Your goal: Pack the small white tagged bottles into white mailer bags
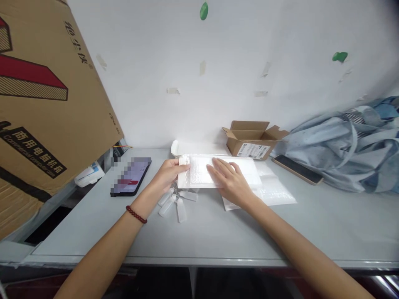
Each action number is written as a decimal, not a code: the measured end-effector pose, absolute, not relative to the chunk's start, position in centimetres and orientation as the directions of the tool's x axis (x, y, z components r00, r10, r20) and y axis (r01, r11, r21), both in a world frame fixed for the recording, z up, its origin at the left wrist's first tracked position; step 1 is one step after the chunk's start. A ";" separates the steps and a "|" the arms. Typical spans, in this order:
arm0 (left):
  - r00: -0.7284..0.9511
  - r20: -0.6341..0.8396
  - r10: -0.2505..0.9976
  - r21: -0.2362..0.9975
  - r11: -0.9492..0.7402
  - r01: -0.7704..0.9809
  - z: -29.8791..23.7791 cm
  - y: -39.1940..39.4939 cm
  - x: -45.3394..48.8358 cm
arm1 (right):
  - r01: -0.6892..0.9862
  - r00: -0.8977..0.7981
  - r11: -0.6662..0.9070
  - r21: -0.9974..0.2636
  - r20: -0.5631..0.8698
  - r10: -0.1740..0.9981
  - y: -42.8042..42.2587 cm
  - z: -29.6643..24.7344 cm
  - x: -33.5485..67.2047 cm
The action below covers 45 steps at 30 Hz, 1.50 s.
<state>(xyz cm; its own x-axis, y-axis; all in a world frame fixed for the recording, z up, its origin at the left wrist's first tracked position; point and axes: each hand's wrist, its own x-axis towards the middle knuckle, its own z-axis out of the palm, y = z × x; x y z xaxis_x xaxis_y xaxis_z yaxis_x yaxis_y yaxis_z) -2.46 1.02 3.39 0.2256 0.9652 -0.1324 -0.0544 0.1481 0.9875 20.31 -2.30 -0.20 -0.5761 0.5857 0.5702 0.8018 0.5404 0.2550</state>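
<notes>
A white bubble mailer (199, 176) lies crosswise in front of me, slightly above the tabletop at its left end. My left hand (170, 172) pinches that end, thumb on top and fingers underneath. Spread flat across the mailer's middle is my right hand (229, 178), its fingers extended on the surface. Under and beyond the right end sits another white bubble mailer (274, 191). Several translucent plastic tags (181, 209) lie just below the left end, partly covered by it. Behind the mailer is a further white package (199, 148).
An open cardboard box (254, 141) stands at the back. One phone (132, 176) lies left, another phone (297, 169) right, beside pale blue fabric (336, 145). A large carton (52, 104) leans in at the left. The grey table's front edge (218, 261) runs near me.
</notes>
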 end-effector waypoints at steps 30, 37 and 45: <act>0.574 -0.260 0.776 0.825 -0.130 0.549 6.0 1.5 -6.5 | 0.781 -0.469 0.624 -0.017 0.643 0.605 -2.8 0.9 20.7; 0.693 -0.372 0.617 0.764 -0.220 0.607 6.1 1.5 -7.9 | 0.823 -0.383 0.565 -0.048 0.689 0.616 -2.3 0.8 21.3; 0.679 -0.410 0.609 0.677 -0.296 0.674 5.2 1.1 -6.7 | 0.811 -0.396 0.581 -0.063 0.672 0.626 -2.2 0.5 21.2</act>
<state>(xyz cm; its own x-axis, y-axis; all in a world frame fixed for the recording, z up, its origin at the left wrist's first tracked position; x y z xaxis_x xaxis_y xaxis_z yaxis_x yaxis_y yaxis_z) -6.68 1.07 5.18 0.6793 0.6090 -0.4096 0.6737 -0.2960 0.6772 21.21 -2.21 0.53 -0.3960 0.6257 0.6721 0.8113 0.5813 -0.0632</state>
